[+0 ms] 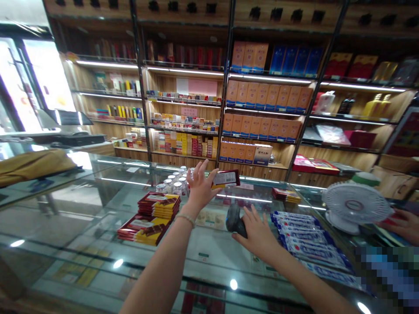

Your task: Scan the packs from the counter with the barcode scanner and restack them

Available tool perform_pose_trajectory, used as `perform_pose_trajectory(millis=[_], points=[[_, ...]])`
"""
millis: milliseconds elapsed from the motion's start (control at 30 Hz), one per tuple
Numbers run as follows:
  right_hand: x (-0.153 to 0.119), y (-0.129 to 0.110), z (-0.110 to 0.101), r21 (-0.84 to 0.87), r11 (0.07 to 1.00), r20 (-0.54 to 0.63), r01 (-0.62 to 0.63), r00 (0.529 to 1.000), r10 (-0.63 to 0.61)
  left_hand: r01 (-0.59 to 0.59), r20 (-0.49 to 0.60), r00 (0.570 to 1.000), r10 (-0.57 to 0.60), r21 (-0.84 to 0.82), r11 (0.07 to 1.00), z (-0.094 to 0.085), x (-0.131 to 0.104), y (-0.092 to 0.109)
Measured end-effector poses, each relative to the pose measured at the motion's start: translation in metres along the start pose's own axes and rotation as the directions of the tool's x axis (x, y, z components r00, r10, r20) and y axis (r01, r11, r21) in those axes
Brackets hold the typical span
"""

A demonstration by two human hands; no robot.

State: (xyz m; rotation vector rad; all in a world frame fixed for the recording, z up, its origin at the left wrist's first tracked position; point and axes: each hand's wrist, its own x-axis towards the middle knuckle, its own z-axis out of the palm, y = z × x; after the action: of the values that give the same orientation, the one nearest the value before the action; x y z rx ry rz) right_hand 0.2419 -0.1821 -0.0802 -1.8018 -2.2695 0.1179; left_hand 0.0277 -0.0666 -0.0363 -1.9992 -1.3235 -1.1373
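Note:
My left hand (200, 187) is raised over the glass counter, gripping a chocolate bar (226, 179) by one end between thumb and fingers. The bar's red-and-yellow wrapper has its printed back with a barcode towards me. Lower and to the right, my right hand (258, 231) is around the handle of a dark handheld barcode scanner (233, 217), its head pointing away from me and its handle partly covered. Stacks of similar chocolate bars (150, 218) lie left of my left forearm. Right of the scanner, several blue-and-white packaged bars (304, 240) are laid in a row.
Small lidded jars (176, 185) stand behind the stacks. Another small pile of bars (286, 195) lies further right on the glass counter (108, 192). A white fan (355, 205) stands at right, beside another person's hand (402, 224). Shelves with boxes (262, 126) line the wall.

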Motion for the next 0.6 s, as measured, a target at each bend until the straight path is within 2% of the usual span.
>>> perform_pose_trajectory(millis=[133, 200, 333, 467, 600], points=[[0.009, 0.012, -0.002, 0.112, 0.993, 0.032, -0.024, 0.999, 0.021, 0.007, -0.008, 1.0, -0.007, -0.014, 1.0, -0.001, 0.001, -0.001], [0.022, 0.023, -0.008, 0.189, 0.981, -0.029, -0.038, 0.999, 0.044, 0.013, -0.004, 1.0, -0.013, -0.028, 1.0, -0.003, 0.001, 0.0], [0.052, 0.039, -0.026, 0.419, 0.907, -0.187, 0.043, 0.982, 0.04, 0.027, -0.002, 1.0, -0.027, -0.042, 0.999, -0.008, 0.003, 0.002], [0.07, 0.04, -0.039, 0.594, 0.797, -0.287, 0.115, 0.955, 0.076, 0.04, 0.004, 0.999, -0.04, -0.041, 0.998, -0.013, 0.008, 0.003], [0.078, 0.03, -0.047, 0.607, 0.783, -0.307, 0.137, 0.949, 0.072, 0.026, 0.005, 1.0, -0.026, -0.035, 0.999, -0.022, 0.017, 0.005]])
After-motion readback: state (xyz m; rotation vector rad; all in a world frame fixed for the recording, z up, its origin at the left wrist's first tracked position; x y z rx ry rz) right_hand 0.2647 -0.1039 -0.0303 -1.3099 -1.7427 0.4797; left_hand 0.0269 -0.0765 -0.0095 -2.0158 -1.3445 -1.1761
